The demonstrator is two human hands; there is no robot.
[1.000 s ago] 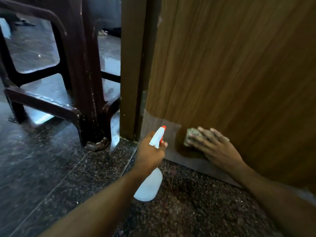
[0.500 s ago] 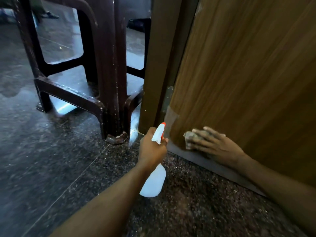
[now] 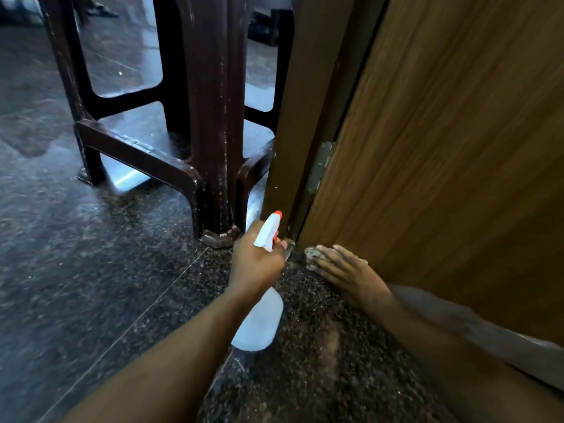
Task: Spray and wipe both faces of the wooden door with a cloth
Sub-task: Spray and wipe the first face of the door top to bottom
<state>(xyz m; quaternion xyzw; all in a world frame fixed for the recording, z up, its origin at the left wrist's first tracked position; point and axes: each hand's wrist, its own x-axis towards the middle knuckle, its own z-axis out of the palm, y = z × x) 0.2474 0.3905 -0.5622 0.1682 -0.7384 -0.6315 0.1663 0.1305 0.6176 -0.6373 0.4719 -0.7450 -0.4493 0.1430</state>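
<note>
The brown wooden door (image 3: 442, 148) fills the right side, with a grey strip (image 3: 457, 319) along its bottom edge. My right hand (image 3: 345, 270) presses a small pale cloth (image 3: 312, 253) with straight fingers against the door's lowest corner, on the hinge side near the floor. Only the cloth's left end shows from under my fingertips. My left hand (image 3: 254, 264) grips the neck of a translucent white spray bottle (image 3: 259, 325). Its white and orange nozzle points up towards the door frame, just left of the cloth.
A dark brown door frame (image 3: 299, 102) carries a metal hinge (image 3: 320, 166). A dark plastic stool (image 3: 210, 117) stands close against the frame's left. Speckled dark stone floor (image 3: 91, 285) spreads to the left and below my arms.
My right hand has slid the cloth left and down along the door's bottom into the hinge-side corner. The left hand with the bottle has held its place near it.
</note>
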